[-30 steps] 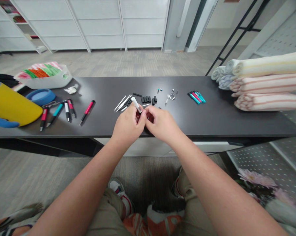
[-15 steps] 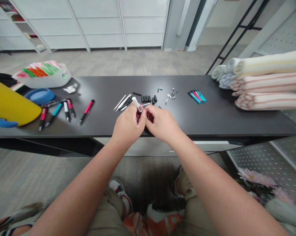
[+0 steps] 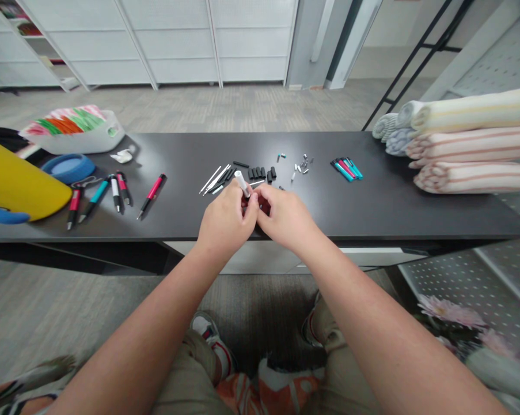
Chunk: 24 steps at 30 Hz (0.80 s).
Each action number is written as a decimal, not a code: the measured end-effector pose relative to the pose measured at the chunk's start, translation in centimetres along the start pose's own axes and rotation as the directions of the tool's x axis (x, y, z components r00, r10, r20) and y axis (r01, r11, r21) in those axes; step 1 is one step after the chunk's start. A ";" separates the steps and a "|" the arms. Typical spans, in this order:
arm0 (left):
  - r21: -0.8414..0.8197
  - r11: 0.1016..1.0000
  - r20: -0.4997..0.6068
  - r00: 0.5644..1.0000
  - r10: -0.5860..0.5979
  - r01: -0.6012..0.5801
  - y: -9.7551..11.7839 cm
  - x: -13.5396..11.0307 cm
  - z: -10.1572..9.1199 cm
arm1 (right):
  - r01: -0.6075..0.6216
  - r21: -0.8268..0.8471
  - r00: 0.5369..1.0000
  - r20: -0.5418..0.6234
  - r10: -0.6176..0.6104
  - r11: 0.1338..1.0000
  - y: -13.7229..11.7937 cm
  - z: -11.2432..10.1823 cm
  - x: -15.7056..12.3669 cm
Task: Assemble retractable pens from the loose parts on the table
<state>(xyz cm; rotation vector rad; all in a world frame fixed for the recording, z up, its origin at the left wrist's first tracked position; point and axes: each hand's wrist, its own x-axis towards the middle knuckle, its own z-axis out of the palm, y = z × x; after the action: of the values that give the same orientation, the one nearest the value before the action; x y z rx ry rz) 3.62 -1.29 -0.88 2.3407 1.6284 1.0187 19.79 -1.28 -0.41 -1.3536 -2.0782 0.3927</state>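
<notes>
- While both hands meet above the near edge of the worktop [image 3: 372, 213], we note the left hand [image 3: 225, 222] closed on a white pen barrel [image 3: 243, 185], with its fingers pinching the lower end.
- Long axis of the barrel: from the pinch it runs up and away, leaning slightly left. The far end is free, clear of both hands.
- Right hand [image 3: 285, 218] is just right of the pinch, its fingers curled shut on a small red piece [image 3: 264, 206] at the barrel's lower end. We cannot tell what part it is.
- Both hands are touching at that joint. The barrel lies wholly on the left hand's side.
- Just beyond the knuckles on the worktop are a row of black caps [image 3: 262, 173] and loose white rods [image 3: 214, 180].
</notes>
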 end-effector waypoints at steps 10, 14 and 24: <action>0.010 1.000 0.006 1.000 -0.010 0.010 0.0 0.0 0.0 | -0.004 -0.021 1.000 0.004 0.004 1.000 0.0 0.0 0.0; 0.010 1.000 0.006 1.000 -0.009 0.009 0.0 0.0 0.0 | -0.005 -0.024 1.000 0.013 0.006 1.000 0.0 0.0 0.1; 0.009 1.000 -0.003 1.000 -0.005 0.005 0.0 -0.1 0.2 | -0.010 -0.040 1.000 0.011 0.010 0.999 -0.1 0.0 0.1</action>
<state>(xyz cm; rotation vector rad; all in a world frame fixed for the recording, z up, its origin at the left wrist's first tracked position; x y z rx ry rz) 3.75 -1.36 -1.08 2.3412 1.6421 1.0163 19.67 -1.23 -0.34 -1.3883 -2.0996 0.3663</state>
